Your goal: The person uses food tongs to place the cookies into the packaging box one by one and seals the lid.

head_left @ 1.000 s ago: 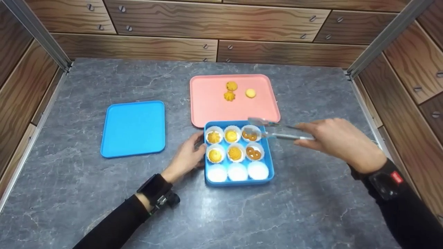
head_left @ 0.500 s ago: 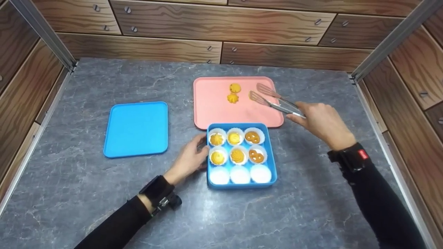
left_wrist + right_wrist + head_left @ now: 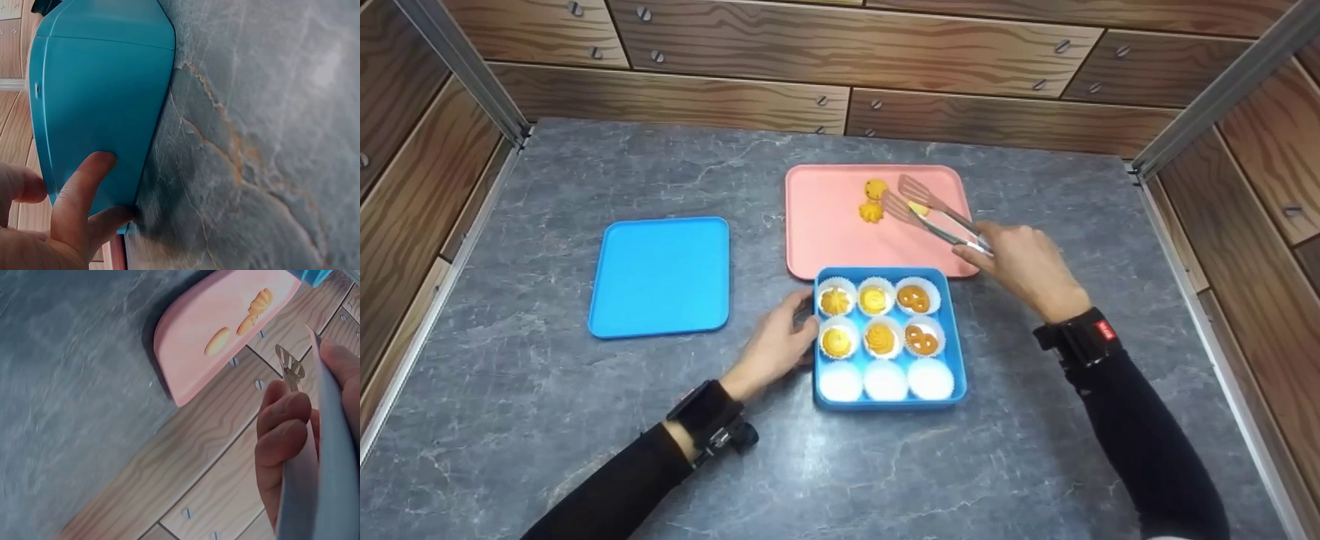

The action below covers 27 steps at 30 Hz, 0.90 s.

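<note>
In the head view, we see metallic tongs [image 3: 949,214] with slotted, paddle-shaped heads, gripped in the right hand [image 3: 1024,262] over the pink tray [image 3: 825,240], a smooth rectangle with rounded corners. Their long axis runs obliquely, heads pointing away from the person and leftward; the jaws stand apart, with the pale cookie [image 3: 919,208] showing between them, and we cannot tell whether they touch it. Just left, a speckled cookie [image 3: 875,189] and a ridged, star-shaped cookie [image 3: 871,212] touch. Nearer the person, the left hand [image 3: 772,341] rests against the left wall of the blue box [image 3: 889,405], where fluted paper cups [image 3: 885,381] form three rows; the far two bear swirled and ridged cookies, with pretzels [image 3: 913,298] in the right column. A flat blue tray [image 3: 660,277] lies leftward on the marbled table [image 3: 772,465]. In the left wrist view, we find the box wall smooth and round-cornered; loosely spread fingers touch it, thumb near the rim, detail hidden from the head view. In the right wrist view, we see fingers curled on one arm of the tongs, thumb on the other; the pale cookie appears as a slim oval lying on the pink tray, beside wood-patterned panels [image 3: 214,467].
</note>
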Motion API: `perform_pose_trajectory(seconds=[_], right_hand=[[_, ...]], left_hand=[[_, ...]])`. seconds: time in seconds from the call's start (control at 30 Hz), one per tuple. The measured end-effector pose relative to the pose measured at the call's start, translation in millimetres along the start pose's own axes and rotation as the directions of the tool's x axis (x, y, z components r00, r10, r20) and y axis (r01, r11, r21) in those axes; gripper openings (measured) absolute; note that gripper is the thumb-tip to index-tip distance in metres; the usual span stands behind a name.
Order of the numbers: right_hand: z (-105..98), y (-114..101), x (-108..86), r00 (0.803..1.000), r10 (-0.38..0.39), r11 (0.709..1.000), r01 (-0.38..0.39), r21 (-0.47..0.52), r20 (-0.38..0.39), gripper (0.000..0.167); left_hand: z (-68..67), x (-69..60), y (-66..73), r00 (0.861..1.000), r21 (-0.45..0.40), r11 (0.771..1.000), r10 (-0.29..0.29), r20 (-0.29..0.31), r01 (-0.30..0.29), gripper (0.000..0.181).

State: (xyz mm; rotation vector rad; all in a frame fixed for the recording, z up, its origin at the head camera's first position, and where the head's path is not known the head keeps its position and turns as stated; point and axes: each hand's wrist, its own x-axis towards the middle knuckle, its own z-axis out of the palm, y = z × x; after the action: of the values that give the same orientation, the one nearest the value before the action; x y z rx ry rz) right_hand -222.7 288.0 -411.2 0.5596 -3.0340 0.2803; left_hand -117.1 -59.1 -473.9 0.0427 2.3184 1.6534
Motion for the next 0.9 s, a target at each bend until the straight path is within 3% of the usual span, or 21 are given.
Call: perform_pose_trajectory(seconds=[0.33, 0.53, 0.73, 0.9], right_hand=[[17, -3, 10.8, 0.999, 0.047, 0.998, -0.047, 0.036, -0.002, 0.053], [25, -3, 19.2, 0.997, 0.062, 0.996, -0.064, 0.057, 0.036, 0.050], [30, -3, 26.1, 0.997, 0.053, 0.997, -0.057, 0.051, 0.061, 0.053], [33, -5, 30.9, 0.990, 0.091, 0.994, -0.097, 0.044, 0.111, 0.055]], left_hand=[[-0.8, 1.5, -0.6, 1.000, 0.006, 1.000, 0.021, 0.002, -0.021, 0.054], [-0.9, 0.6, -0.6, 1.000, 0.012, 1.000, 0.011, 0.003, -0.011, 0.055], [-1.3, 0.3, -0.3, 0.999, 0.021, 0.999, 0.044, 0.004, -0.044, 0.054], [-1.7, 0.3, -0.7, 0.998, 0.029, 0.998, 0.061, 0.000, -0.061, 0.053]])
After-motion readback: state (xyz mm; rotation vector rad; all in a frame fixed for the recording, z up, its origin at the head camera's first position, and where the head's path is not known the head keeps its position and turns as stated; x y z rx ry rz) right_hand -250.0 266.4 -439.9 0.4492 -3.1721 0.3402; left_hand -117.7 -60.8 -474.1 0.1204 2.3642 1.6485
